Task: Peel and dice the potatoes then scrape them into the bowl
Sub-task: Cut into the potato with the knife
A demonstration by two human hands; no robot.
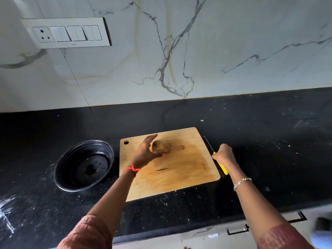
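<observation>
The left hand is hovering open, fingers loosely spread, right beside the unpeeled potato lying on the far left part of the wooden cutting board. The right hand is gripping the yellow-handled knife along the board's right edge. The black bowl is sitting on the table just left of the board.

The cutting board lies on the worktop. The potato lies on the far left part of the board. The bowl stands on the worktop, just left of the board. The knife is along the right edge of the board, its blade pointing toward the wall behind. The left hand is just left of the potato; the right hand holds the knife. A switch panel is on the wall, high at the left.
</observation>
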